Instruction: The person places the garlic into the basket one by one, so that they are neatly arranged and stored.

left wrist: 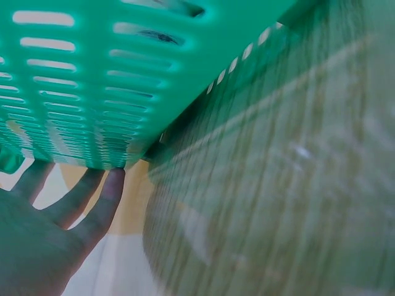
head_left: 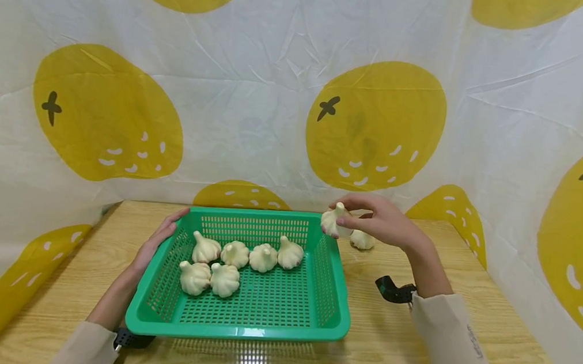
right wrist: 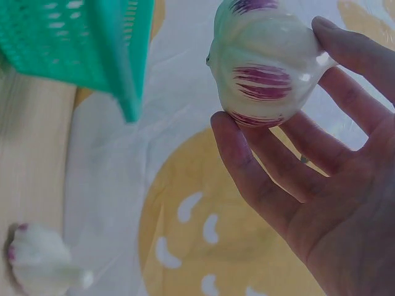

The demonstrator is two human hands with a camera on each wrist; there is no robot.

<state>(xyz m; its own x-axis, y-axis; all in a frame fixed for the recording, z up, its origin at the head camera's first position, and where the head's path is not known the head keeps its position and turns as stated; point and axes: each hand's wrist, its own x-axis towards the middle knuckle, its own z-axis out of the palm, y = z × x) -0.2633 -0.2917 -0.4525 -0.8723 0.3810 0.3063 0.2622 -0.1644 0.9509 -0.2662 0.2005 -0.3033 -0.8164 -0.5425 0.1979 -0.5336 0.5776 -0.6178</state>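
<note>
My right hand (head_left: pixel 379 218) holds a garlic bulb (head_left: pixel 334 220) between thumb and fingers, raised at the far right corner of a green plastic basket (head_left: pixel 236 332). Purple streaks mark that bulb's skin in the right wrist view. Inside the basket, several whitish bulbs (head_left: pixel 224 280) sit in two rows toward the left and back. My left hand (head_left: pixel 153 242) lies along the basket's left side; in the left wrist view its fairly straight fingers (left wrist: pixel 92 209) touch the slotted outer wall. Another garlic bulb (head_left: pixel 362 239) rests on the table behind the right hand.
The basket stands on a wood-grain table (head_left: pixel 387 340). A pale cloth (head_left: pixel 255 121) printed with large yellow fruit hangs behind the table and along its sides. Dark wrist devices show at the left (head_left: pixel 133 339) and right (head_left: pixel 394 290) cuffs.
</note>
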